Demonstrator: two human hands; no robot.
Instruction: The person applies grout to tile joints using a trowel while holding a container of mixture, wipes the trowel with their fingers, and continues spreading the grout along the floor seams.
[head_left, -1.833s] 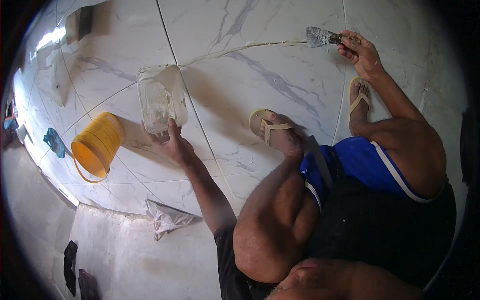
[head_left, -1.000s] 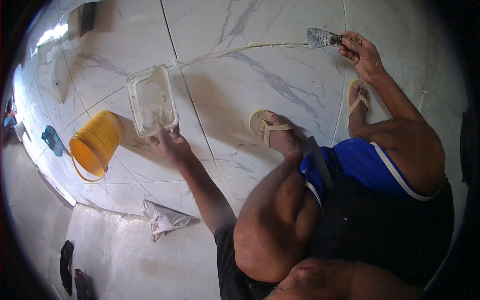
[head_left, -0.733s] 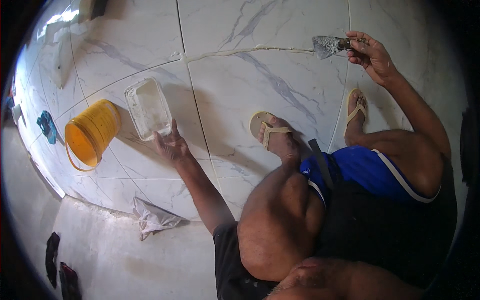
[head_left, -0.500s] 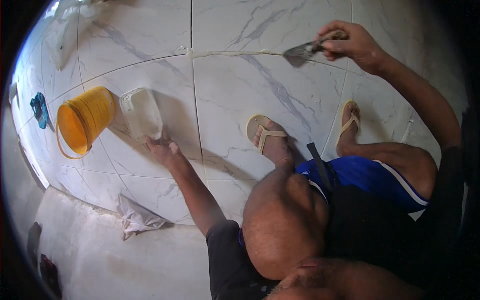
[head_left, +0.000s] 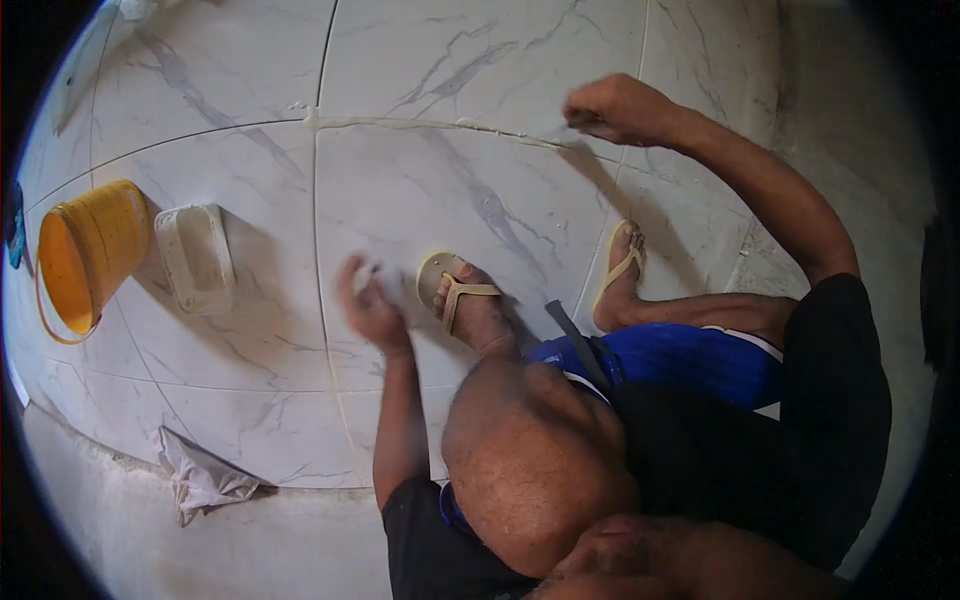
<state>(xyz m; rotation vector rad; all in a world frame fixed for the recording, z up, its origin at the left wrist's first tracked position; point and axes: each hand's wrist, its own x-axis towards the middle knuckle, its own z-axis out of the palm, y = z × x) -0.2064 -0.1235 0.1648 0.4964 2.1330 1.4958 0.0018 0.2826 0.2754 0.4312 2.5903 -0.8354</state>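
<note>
My right hand [head_left: 620,112] grips the putty knife [head_left: 583,121] at the pale grout line [head_left: 430,123] between marbled tiles; the blade is mostly hidden behind my fingers. My left hand [head_left: 372,305], smeared by motion, is raised left of my sandalled left foot [head_left: 472,305]; whether the small dark patch at its fingertips is something held, I cannot tell. The whitish plastic container [head_left: 195,258] rests on the tiles to its left, away from my fingers, beside the yellow bucket [head_left: 115,235].
A crumpled white cloth or bag [head_left: 205,480] lies at the tiled floor's lower edge, beside bare grey floor [head_left: 270,550]. A teal crumpled item [head_left: 15,240] is at the far left. My right foot [head_left: 625,275] stands below my right hand, near rough grey floor [head_left: 830,150] on the right.
My left hand has let go of the container and moved right, away from it. My right hand with the putty knife has moved left along the grout line. The view has shifted.
</note>
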